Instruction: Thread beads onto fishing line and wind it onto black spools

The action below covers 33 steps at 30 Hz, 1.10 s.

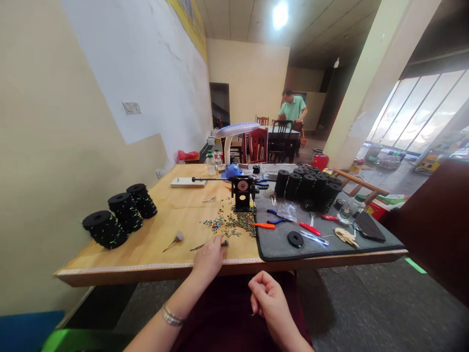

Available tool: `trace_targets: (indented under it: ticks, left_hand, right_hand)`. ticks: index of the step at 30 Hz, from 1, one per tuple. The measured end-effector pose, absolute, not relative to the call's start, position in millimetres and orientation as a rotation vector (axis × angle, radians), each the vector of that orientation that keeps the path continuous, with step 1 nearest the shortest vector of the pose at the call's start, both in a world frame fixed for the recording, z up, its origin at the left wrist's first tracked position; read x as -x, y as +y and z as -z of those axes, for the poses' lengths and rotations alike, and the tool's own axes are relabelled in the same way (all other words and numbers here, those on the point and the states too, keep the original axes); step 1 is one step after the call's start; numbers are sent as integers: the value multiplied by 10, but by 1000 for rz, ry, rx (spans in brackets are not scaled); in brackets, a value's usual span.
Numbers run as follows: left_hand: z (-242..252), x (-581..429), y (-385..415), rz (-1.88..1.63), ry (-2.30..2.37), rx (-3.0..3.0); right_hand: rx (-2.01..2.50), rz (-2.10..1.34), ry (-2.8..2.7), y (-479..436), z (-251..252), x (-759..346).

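Note:
My left hand [209,256] rests on the front of the wooden table [157,230], its fingers pinched on a thin wire-like piece with a dark tip [224,243]. A pile of small coloured beads [234,224] lies just beyond it. My right hand [269,298] hangs below the table edge over my lap, fingers curled closed on something small I cannot make out. A small black winding device [242,191] stands behind the beads.
Three black spools [119,215] stand at the left. A grey mat [322,237] holds several black spools [308,185], pliers [264,225], a red-handled tool [309,229] and a black disc [295,239]. A desk lamp [234,146] stands behind. A person in green stands far back.

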<state>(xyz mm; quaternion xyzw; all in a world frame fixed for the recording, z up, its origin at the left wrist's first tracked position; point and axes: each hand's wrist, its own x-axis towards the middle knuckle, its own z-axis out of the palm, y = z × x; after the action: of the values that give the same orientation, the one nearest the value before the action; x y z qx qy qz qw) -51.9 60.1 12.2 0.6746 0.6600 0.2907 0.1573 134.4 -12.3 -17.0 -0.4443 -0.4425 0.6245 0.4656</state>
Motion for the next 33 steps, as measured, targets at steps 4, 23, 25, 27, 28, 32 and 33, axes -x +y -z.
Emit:
trace_targets:
  ticks: [4,23,25,27,28,32,33]
  left_hand:
    - [-102,461,639,-853,1821,-1920]
    - [74,109,-266,-1001,1085,-961]
    - [82,101,-269,-1001,1096,-1013]
    - [94,89,-271,-1002,1102,-1040]
    - [100,82,-271,-1003,1104,-1046]
    - [104,56,-283,-1011,1060,-993]
    - [98,53,-288,-1015,1039,-956]
  right_hand:
    - [1079,-1538,-974,-142,154,-1359]
    - [1153,-1531,-1117,-163,222,-1248]
    - [1156,-1522,-1137,-162,235,-1248]
    - [1157,-1513,-1150,-161,249,-1248]
    - [1155,-1507,-1154,-161,255,-1248]
    - [1141,-1500,-1143,-158,269,-1250]
    - [1141,-1503,-1134,-157,268,-1252]
